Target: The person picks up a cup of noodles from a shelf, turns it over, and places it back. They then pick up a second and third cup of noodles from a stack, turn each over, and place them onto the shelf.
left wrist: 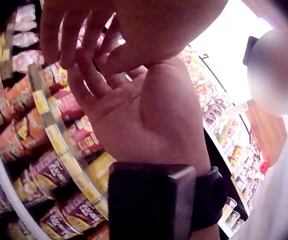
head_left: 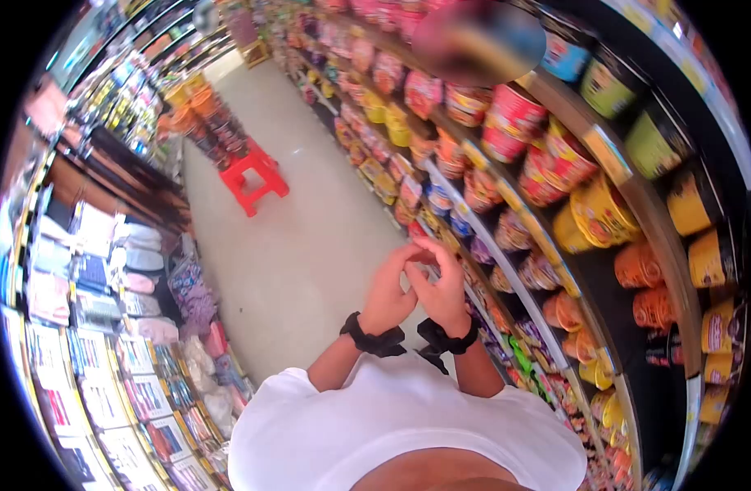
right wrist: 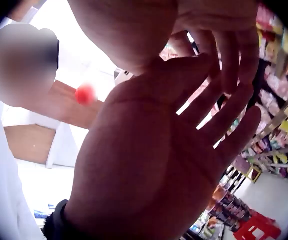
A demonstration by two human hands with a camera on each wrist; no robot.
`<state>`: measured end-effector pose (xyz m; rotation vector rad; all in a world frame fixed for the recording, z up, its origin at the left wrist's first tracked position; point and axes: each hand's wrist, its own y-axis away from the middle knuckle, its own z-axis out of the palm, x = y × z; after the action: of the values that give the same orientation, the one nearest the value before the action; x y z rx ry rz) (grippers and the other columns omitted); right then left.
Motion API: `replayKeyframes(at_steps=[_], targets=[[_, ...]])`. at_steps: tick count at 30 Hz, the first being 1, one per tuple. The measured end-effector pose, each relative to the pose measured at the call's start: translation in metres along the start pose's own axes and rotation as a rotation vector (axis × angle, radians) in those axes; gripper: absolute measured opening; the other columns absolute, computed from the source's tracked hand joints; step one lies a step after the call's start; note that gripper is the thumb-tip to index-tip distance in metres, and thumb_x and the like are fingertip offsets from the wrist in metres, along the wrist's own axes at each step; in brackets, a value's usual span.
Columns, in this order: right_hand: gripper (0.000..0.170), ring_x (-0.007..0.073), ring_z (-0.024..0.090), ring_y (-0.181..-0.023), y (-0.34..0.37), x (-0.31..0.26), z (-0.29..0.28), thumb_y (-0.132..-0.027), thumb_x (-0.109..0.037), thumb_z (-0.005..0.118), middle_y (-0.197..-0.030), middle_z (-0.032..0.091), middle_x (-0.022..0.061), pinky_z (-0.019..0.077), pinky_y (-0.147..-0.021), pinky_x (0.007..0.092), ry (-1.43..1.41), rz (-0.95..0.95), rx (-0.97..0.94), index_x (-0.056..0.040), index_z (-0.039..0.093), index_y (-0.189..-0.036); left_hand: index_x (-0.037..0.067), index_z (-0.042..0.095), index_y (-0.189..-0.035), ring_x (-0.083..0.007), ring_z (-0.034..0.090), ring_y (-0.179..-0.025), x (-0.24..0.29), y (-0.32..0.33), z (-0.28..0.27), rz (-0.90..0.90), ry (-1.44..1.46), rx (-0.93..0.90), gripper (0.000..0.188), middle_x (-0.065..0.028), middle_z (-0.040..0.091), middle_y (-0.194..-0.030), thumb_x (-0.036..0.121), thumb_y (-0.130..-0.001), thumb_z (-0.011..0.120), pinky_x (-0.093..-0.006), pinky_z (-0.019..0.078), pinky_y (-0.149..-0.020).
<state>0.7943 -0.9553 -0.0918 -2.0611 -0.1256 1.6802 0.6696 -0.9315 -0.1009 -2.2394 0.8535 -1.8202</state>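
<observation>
In the head view, my left hand (head_left: 386,290) and right hand (head_left: 442,295) are raised in front of the white shirt (head_left: 408,409), with their fingertips meeting. Both hold nothing; the fingers are loosely bent. A black wristband (head_left: 374,337) circles each wrist. From the left wrist view, the left palm (left wrist: 129,120) shows with the other hand's fingers overlapping its own. The right wrist view has the right hand (right wrist: 149,145) with spread, relaxed fingers, under the left hand (right wrist: 129,30). Closest to the hands are packaged foods on the right-hand shelves.
Along the right stand shelves of noodle cups, among them a red tub (head_left: 513,123) and a yellow tub (head_left: 602,213). A red stool (head_left: 252,176) with stacked cups by it stands in the aisle floor (head_left: 293,270). Packaged goods (head_left: 105,401) line the left.
</observation>
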Motion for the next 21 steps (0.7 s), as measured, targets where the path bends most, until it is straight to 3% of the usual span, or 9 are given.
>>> replayKeyframes(at_steps=[5, 7, 13, 15, 16, 18, 21], targets=[[0.036, 0.0243, 0.069, -0.096, -0.022, -0.001, 0.117, -0.086, -0.004, 0.071, -0.117, 0.067, 0.0136, 0.0563, -0.084, 0.0339, -0.022, -0.028, -0.187, -0.0004, 0.063, -0.121, 0.0, 0.057, -0.128, -0.0281, 0.067, -0.11, -0.034, 0.025, -0.11, -0.056, -0.03, 0.116, 0.047, -0.0166, 0.067, -0.12, -0.009, -0.083, 0.061, -0.0376, 0.0521, -0.095], [0.034, 0.0197, 0.068, -0.093, -0.028, 0.004, 0.171, -0.087, 0.0, 0.068, -0.116, 0.067, 0.0129, 0.0547, -0.081, 0.0306, -0.017, 0.019, -0.337, 0.0013, 0.064, -0.121, 0.0, 0.058, -0.127, -0.029, 0.067, -0.111, -0.051, 0.03, -0.161, -0.069, -0.078, 0.165, 0.047, -0.0171, 0.067, -0.119, -0.009, -0.081, 0.06, -0.0378, 0.0517, -0.096], [0.032, 0.0221, 0.067, -0.096, -0.036, 0.0, 0.307, -0.085, 0.002, 0.063, -0.114, 0.067, 0.0122, 0.0555, -0.082, 0.0327, -0.106, 0.133, -0.508, 0.0006, 0.065, -0.117, 0.002, 0.062, -0.118, -0.0393, 0.064, -0.106, -0.075, 0.046, -0.287, -0.178, -0.258, 0.124, 0.042, -0.0178, 0.067, -0.113, -0.009, -0.077, 0.059, -0.0419, 0.0519, -0.088], [0.036, 0.0322, 0.065, -0.101, -0.04, 0.007, 0.337, -0.081, 0.001, 0.061, -0.114, 0.066, 0.0152, 0.0564, -0.08, 0.038, -0.088, 0.015, -0.543, -0.0026, 0.067, -0.116, 0.002, 0.062, -0.114, -0.0405, 0.062, -0.105, -0.091, 0.052, -0.311, -0.159, -0.316, 0.141, 0.037, -0.0174, 0.066, -0.112, -0.007, -0.078, 0.059, -0.0437, 0.0515, -0.087], [0.036, 0.0322, 0.065, -0.101, -0.045, 0.011, 0.351, -0.081, 0.001, 0.061, -0.114, 0.066, 0.0152, 0.0564, -0.08, 0.038, -0.095, 0.017, -0.557, -0.0026, 0.067, -0.116, 0.001, 0.062, -0.11, -0.0416, 0.06, -0.103, -0.1, 0.054, -0.32, -0.137, -0.362, 0.145, 0.032, -0.017, 0.065, -0.112, -0.006, -0.079, 0.058, -0.0455, 0.051, -0.085], [0.042, 0.0377, 0.061, -0.1, -0.057, 0.019, 0.377, -0.073, 0.003, 0.059, -0.108, 0.068, 0.0156, 0.0517, -0.087, 0.0427, 0.0, -0.162, -0.623, -0.0045, 0.068, -0.113, 0.001, 0.062, -0.109, -0.0411, 0.06, -0.104, -0.115, 0.051, -0.341, -0.143, -0.363, 0.15, 0.032, -0.0169, 0.065, -0.112, -0.007, -0.078, 0.057, -0.0457, 0.0508, -0.085], [0.038, 0.036, 0.063, -0.097, -0.079, 0.033, 0.42, -0.073, 0.004, 0.061, -0.104, 0.069, 0.0148, 0.05, -0.087, 0.0401, -0.016, -0.191, -0.674, -0.0052, 0.069, -0.108, 0.0, 0.061, -0.109, -0.0407, 0.058, -0.106, -0.134, 0.045, -0.369, -0.164, -0.362, 0.181, 0.034, -0.0167, 0.064, -0.114, -0.009, -0.077, 0.055, -0.0462, 0.0502, -0.086]])
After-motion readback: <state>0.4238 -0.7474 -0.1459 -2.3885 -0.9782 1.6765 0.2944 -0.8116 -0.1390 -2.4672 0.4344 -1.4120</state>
